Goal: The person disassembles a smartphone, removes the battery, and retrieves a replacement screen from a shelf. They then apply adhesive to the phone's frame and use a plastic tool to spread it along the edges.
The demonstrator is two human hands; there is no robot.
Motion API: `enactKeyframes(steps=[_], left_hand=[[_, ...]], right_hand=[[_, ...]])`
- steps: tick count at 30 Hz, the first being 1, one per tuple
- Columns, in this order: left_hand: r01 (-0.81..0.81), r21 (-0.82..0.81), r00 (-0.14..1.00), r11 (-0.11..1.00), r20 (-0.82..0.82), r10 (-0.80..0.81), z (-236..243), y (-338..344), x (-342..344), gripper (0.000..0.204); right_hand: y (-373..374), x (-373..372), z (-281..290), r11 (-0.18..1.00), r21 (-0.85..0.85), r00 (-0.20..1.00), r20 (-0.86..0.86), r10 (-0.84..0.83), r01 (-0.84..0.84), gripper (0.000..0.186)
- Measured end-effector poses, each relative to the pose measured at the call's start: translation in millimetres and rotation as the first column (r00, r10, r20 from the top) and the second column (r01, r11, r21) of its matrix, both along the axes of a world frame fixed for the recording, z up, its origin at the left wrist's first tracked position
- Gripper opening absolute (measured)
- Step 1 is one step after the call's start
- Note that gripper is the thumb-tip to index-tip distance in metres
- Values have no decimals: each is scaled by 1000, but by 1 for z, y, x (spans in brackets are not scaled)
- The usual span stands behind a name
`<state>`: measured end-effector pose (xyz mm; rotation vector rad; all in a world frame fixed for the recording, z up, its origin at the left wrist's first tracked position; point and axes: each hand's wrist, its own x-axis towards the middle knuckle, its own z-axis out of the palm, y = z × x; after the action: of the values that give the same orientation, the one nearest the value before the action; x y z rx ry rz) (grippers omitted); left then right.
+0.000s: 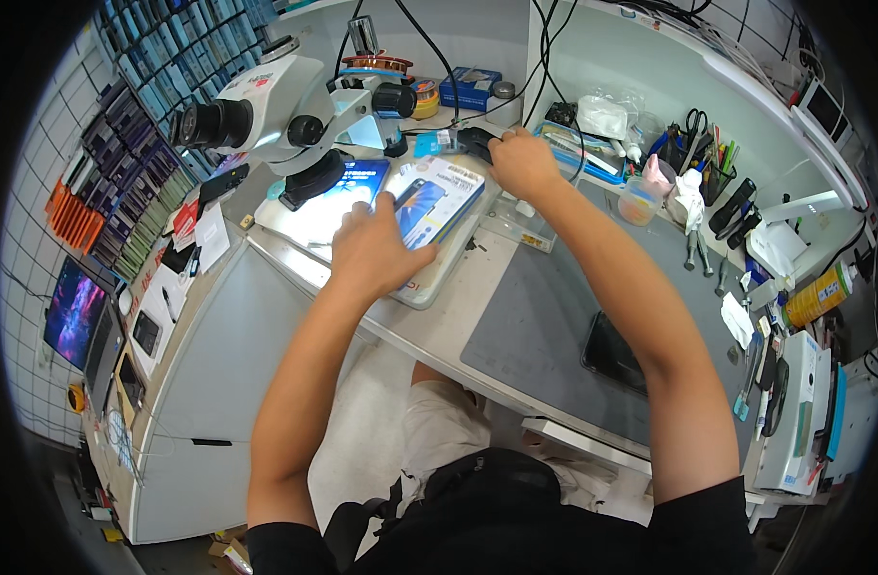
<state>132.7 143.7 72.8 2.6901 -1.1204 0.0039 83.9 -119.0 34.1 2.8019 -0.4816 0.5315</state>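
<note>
My left hand (377, 244) lies with its fingers apart at the near edge of a flat white and blue box (441, 196) with a phone pictured on it. Its thumb points right. The box rests on a pale tray (422, 295), beside a brightly lit blue and white sheet or box (314, 206) under the microscope (266, 101). My right hand (525, 165) reaches to the back of the bench, fingers curled at a black rounded device (475, 142) whose exact kind I cannot make out. Just below that hand sits a clear plastic case (520, 225).
A grey mat (544, 316) bears a black phone (613, 353) below my right forearm. Toward the back right are a blue tray of small items (588, 153), a pink-topped cup (640, 199) and a pen holder (719, 182). A yellow spray can (818, 297) stands far right. Cables hang overhead.
</note>
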Motion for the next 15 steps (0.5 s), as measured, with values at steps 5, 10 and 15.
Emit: enactKeyframes(steps=[5,10,15], left_hand=[[4,19,1000,1000,22,-5,-11,-13,6,96],[56,-29,994,998,94,-53,-9,-12,3,102],[93,-25,991,995,100,-90,1,-11,10,108]], right_hand=[[13,-30,26,950,202,971,31,237,-238,51],[39,-25,42,864,338,875,-179,449,-374,83],[61,-12,42,791,350,787,-193,585,-502,90]])
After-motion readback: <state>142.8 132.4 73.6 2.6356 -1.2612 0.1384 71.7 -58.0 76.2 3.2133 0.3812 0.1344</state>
